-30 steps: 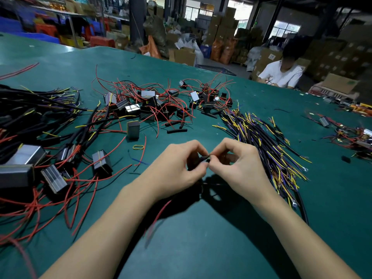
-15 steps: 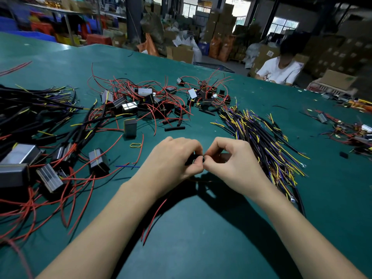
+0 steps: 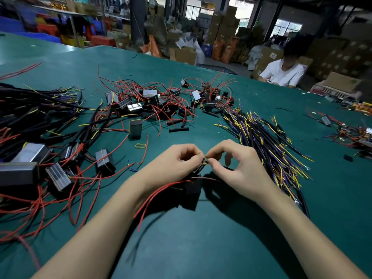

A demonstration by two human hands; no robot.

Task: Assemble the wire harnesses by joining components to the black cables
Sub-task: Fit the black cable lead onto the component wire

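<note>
Two hands meet over the green worktop (image 3: pixel 221 248), each with a narrow pinching grip on the same small joint. The left hand (image 3: pixel 177 164) pinches the end of a black cable (image 3: pixel 201 168), steadying it, while the right hand (image 3: pixel 239 168) pinches a thin yellow-tipped wire (image 3: pixel 205 162) at that cable end, most likely feeding it in. The joint itself is tiny and partly hidden by fingertips, so whether the parts are already mated is hard to say. A black box component (image 3: pixel 191 190) with red leads (image 3: pixel 153 198) hangs just below the hands, probably lifted clear so the leads stay slack.

Right of the hands lies the supply of black cables with yellow and purple ends (image 3: pixel 261 137), within easy reach. Left of the hands sit the finished or waiting boxes with red wires (image 3: pixel 60 174); beyond the hands, a heap of loose components (image 3: pixel 157 105). No bins or trays hold parts on the worktop; everything lies in open piles.
</note>
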